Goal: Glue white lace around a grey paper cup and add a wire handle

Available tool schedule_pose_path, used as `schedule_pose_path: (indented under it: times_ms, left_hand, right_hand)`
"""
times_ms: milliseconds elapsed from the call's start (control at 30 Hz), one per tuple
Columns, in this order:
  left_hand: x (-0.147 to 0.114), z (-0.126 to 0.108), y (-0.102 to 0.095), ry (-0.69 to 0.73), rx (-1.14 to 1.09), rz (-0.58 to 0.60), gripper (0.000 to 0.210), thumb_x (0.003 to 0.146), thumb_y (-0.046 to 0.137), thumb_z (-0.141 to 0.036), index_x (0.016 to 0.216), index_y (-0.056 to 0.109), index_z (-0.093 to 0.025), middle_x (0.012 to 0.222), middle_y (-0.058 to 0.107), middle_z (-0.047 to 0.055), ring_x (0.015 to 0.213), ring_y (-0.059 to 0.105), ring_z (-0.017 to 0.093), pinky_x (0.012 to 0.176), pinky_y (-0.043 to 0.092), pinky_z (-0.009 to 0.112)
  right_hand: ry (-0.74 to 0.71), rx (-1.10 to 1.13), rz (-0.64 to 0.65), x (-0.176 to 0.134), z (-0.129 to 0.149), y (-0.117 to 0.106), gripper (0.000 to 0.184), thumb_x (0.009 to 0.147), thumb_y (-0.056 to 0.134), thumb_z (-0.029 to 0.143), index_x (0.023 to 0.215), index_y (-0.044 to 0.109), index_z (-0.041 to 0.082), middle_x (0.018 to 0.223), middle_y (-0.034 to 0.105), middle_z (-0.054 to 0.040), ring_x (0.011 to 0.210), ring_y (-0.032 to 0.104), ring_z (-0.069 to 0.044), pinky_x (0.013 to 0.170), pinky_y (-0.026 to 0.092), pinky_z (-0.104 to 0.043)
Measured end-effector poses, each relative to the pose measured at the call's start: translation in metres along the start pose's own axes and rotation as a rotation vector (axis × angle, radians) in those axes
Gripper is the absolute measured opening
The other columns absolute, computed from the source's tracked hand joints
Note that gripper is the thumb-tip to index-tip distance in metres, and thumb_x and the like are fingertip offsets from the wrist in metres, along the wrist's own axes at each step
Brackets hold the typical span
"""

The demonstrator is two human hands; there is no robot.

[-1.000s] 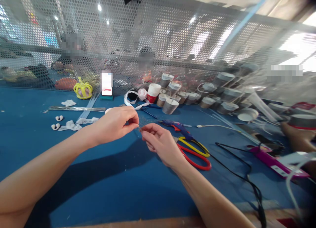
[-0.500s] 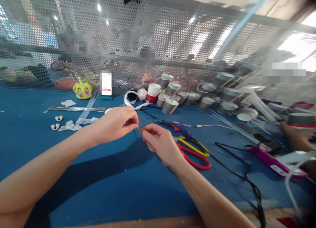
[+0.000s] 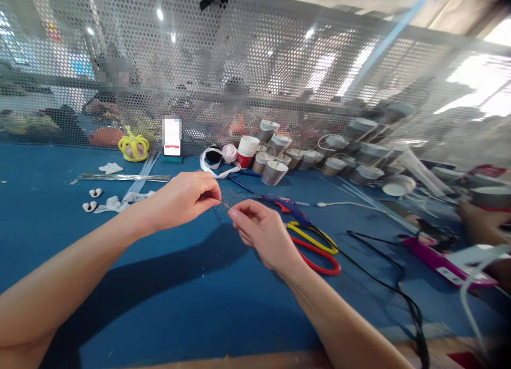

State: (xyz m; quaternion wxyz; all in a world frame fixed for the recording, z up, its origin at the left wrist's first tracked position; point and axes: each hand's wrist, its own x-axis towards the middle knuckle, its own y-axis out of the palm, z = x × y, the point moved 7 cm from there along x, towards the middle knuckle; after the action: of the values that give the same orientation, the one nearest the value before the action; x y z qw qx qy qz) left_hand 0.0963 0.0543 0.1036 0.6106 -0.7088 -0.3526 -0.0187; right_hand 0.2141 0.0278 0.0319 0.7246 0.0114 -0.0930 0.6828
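Note:
Between my hands runs a short, thin brownish strand (image 3: 224, 204), perhaps wire or thread; its exact kind is too small to tell. One end is pinched between the thumb and forefinger of my left hand (image 3: 187, 198). My right hand (image 3: 259, 228) pinches the other end, its remaining fingers curled under. Both hands are held above the blue tabletop (image 3: 191, 305). Right beside my right hand lie scissors (image 3: 319, 252) with one red and one yellow handle. A blue glue gun (image 3: 289, 206) rests just behind them.
Behind the left hand are a bundle of thin metal rods (image 3: 123, 177), white lace (image 3: 115, 203), a phone (image 3: 172, 137) and a yellow crown-shaped item (image 3: 134, 147). Several grey buckets (image 3: 274, 172) line the mesh screen. A purple power strip (image 3: 435, 257) and another person's hand (image 3: 479, 220) are at right.
My hands have drawn slightly apart, the left one shifting a little left, so more of the strand shows between them. At right, the other person's hand and grey bucket have moved slightly.

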Motion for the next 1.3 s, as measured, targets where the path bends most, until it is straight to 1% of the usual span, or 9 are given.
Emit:
schedule_pose_path:
  times_ms: [267,400,533,667,767,867,1000,1167,1300]
  left_hand:
    - [-0.001,-0.002,0.003,0.004,-0.003,0.052,0.011,0.077,0.051,-0.018,0.074,0.060,-0.013,0.071,0.061,0.001,0.063,0.051,0.009,0.058,0.035,0.020]
    - [-0.001,-0.002,0.003,-0.010,-0.015,0.065,0.010,0.077,0.051,-0.017,0.074,0.060,-0.013,0.071,0.061,0.001,0.063,0.051,0.009,0.058,0.035,0.020]
    - [-0.001,-0.004,0.004,0.009,-0.021,0.086,0.009,0.076,0.051,-0.016,0.073,0.060,-0.014,0.072,0.061,0.001,0.064,0.051,0.009,0.059,0.035,0.020]
    - [-0.001,-0.006,0.003,0.030,0.001,0.078,0.011,0.078,0.049,-0.017,0.074,0.059,-0.014,0.075,0.060,0.001,0.066,0.051,0.010,0.059,0.035,0.020]
    - [-0.001,-0.005,0.002,0.035,0.016,0.068,0.012,0.080,0.047,-0.017,0.075,0.058,-0.014,0.077,0.059,0.002,0.068,0.051,0.010,0.061,0.036,0.021]
    - [0.000,-0.004,0.003,0.032,0.019,0.064,0.012,0.080,0.047,-0.017,0.075,0.058,-0.014,0.077,0.059,0.002,0.069,0.052,0.011,0.062,0.036,0.021]
    - [0.001,-0.002,0.004,0.034,0.012,0.067,0.013,0.080,0.047,-0.017,0.075,0.058,-0.014,0.076,0.059,0.002,0.069,0.052,0.011,0.063,0.037,0.022]
    - [0.000,-0.001,0.006,0.020,-0.011,0.082,0.013,0.080,0.048,-0.018,0.074,0.058,-0.014,0.075,0.060,0.002,0.068,0.052,0.010,0.061,0.036,0.021]
    - [0.000,-0.001,0.007,0.007,-0.071,0.074,0.009,0.077,0.051,-0.017,0.074,0.059,-0.014,0.073,0.060,0.001,0.067,0.052,0.010,0.061,0.036,0.021]
  right_hand:
    - [-0.005,0.023,-0.035,0.000,-0.001,-0.002,0.022,0.072,0.059,0.037,0.070,0.054,0.016,0.053,0.045,0.0053,0.036,0.030,-0.002,0.033,0.020,-0.018]
    - [-0.021,-0.010,-0.047,0.001,-0.001,-0.004,0.022,0.072,0.058,0.038,0.070,0.054,0.016,0.053,0.045,0.0052,0.037,0.031,-0.003,0.034,0.021,-0.018]
    - [-0.060,-0.137,-0.073,0.000,0.003,-0.005,0.019,0.073,0.056,0.036,0.069,0.054,0.017,0.053,0.045,0.0043,0.039,0.034,-0.004,0.036,0.024,-0.020]
    - [-0.156,-0.312,-0.105,-0.003,0.011,-0.004,0.014,0.074,0.054,0.029,0.067,0.055,0.018,0.058,0.050,0.0015,0.049,0.042,-0.008,0.043,0.032,-0.021]
    - [-0.242,-0.433,-0.090,-0.005,0.017,-0.001,0.012,0.075,0.052,0.026,0.067,0.056,0.018,0.061,0.053,0.0003,0.054,0.044,-0.010,0.049,0.036,-0.022]
    - [-0.299,-0.494,-0.054,-0.007,0.022,0.002,0.012,0.076,0.051,0.024,0.067,0.057,0.018,0.061,0.054,0.0001,0.055,0.045,-0.010,0.050,0.036,-0.022]
    - [-0.309,-0.484,-0.035,-0.009,0.024,0.003,0.013,0.076,0.052,0.026,0.067,0.058,0.019,0.061,0.054,0.0001,0.055,0.046,-0.011,0.050,0.037,-0.023]
    - [-0.270,-0.388,-0.076,-0.009,0.025,-0.001,0.013,0.075,0.054,0.029,0.068,0.058,0.019,0.061,0.054,0.0004,0.056,0.047,-0.011,0.051,0.038,-0.023]
    - [-0.196,-0.302,-0.112,-0.008,0.021,-0.004,0.016,0.075,0.055,0.033,0.068,0.056,0.018,0.057,0.050,0.0019,0.047,0.040,-0.008,0.044,0.034,-0.022]
